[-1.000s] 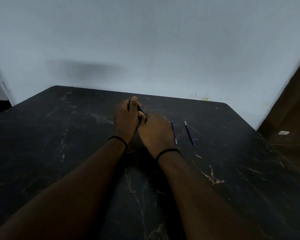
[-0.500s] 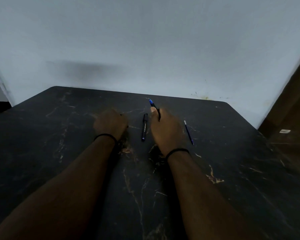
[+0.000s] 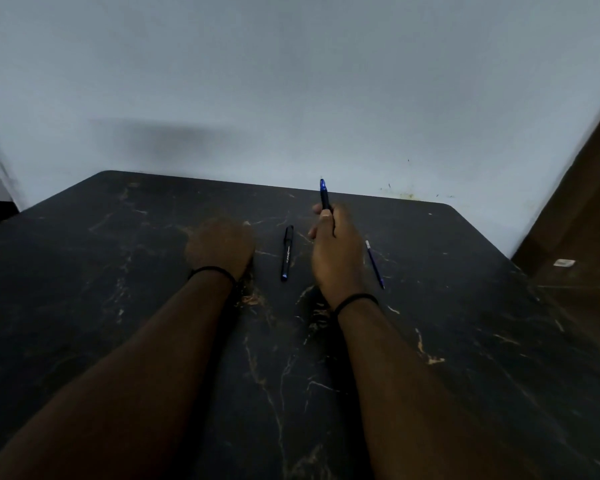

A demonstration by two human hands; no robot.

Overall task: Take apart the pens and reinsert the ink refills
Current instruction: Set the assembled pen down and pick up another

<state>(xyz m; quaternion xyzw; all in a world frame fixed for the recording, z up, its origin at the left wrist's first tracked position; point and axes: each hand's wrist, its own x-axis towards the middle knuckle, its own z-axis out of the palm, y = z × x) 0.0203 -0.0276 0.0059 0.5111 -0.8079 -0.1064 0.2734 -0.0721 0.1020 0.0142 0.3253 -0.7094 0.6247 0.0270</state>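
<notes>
My right hand [image 3: 336, 258] grips a black pen with a blue end [image 3: 324, 195], which sticks up and away above the fingers. A second black pen [image 3: 287, 252] lies flat on the dark marble table [image 3: 118, 271] between my two hands, its blue end toward me. A thin blue ink refill [image 3: 374, 265] lies on the table just right of my right hand. My left hand [image 3: 220, 247] rests curled in a fist on the table left of the lying pen; whether it holds anything is hidden.
The table's far edge meets a pale grey wall [image 3: 291, 98]. A brown wooden surface [image 3: 582, 237] stands past the table's right corner.
The hands were together a second ago, then parted. One pen now lies between them, and my right hand has lifted the other pen higher.
</notes>
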